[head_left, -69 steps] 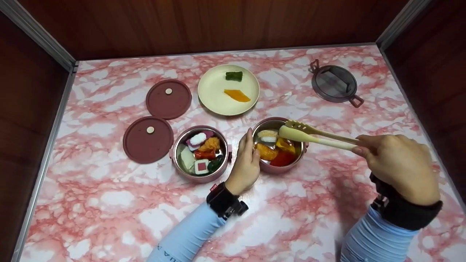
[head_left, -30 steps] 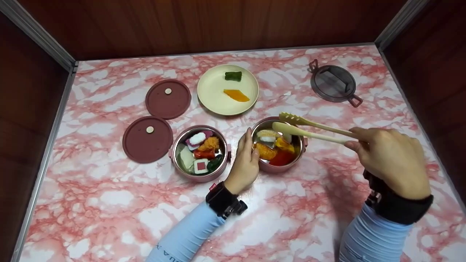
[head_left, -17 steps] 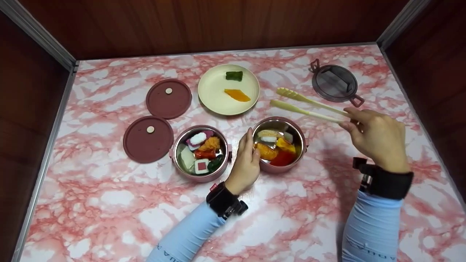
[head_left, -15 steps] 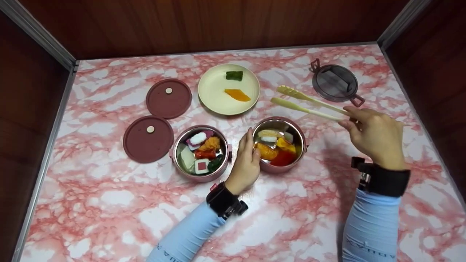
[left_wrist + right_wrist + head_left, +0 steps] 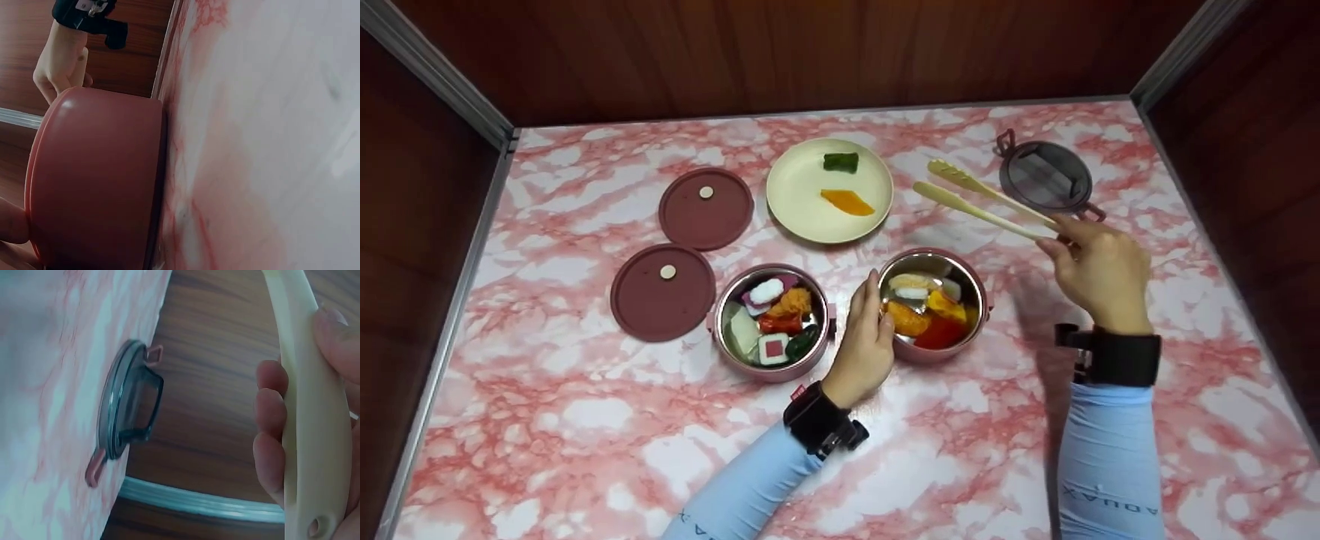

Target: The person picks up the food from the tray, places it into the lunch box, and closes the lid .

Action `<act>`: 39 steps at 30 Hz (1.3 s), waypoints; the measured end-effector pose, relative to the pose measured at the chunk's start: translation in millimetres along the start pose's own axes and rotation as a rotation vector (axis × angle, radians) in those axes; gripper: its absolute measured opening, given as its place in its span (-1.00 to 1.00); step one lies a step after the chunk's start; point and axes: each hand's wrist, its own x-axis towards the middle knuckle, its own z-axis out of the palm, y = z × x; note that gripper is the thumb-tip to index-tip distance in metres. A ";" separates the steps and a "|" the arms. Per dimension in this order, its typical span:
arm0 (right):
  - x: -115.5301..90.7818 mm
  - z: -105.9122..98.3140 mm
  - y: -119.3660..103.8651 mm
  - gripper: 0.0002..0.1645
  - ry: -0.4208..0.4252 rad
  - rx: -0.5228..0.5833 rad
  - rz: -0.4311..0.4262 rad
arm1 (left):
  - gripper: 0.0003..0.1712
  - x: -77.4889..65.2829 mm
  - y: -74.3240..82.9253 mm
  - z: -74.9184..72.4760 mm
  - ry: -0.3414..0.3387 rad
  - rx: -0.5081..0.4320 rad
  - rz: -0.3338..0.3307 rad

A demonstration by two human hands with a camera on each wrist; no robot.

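Observation:
My right hand [image 5: 1102, 274] grips pale yellow tongs [image 5: 986, 214], held over the table to the right of the cream plate [image 5: 802, 217]. The two arms of the tongs stand apart with nothing between them. In the right wrist view, fingers curl round the tongs' handle [image 5: 318, 439]. My left hand [image 5: 861, 349] rests with straight fingers against the left side of the right-hand pink pot [image 5: 934, 358]. Inside that pot lie several food pieces, among them a yellow piece [image 5: 946, 306] and a red one [image 5: 939, 332]. On the plate are a green piece [image 5: 841, 162] and an orange slice [image 5: 847, 202].
A second pink pot [image 5: 769, 373], holding several food pieces, stands left of my left hand. Two dark red lids [image 5: 690, 221] [image 5: 649, 311] lie further left. At the back right is a grey see-through lid [image 5: 1039, 176] with two side handles. Wooden walls [image 5: 825, 60] enclose the table.
The tongs have risen out of the right-hand pot and moved back, up beside the plate, with my right hand. My left hand has stayed at the pot.

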 end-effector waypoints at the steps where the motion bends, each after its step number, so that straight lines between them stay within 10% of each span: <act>1: 3.7 2.4 -0.9 -0.64 -0.006 0.000 -0.006 | -0.26 -0.4 -0.3 -0.4 0.001 0.003 0.000; 20: 136.8 45.7 -61.4 -0.67 -0.303 -0.161 -0.239 | -0.26 0.1 -2.6 -2.1 0.005 0.023 0.000; 39: 161.6 64.0 -91.4 -0.73 -0.565 -0.347 -0.258 | -0.28 1.2 -1.3 -2.0 0.011 0.019 0.009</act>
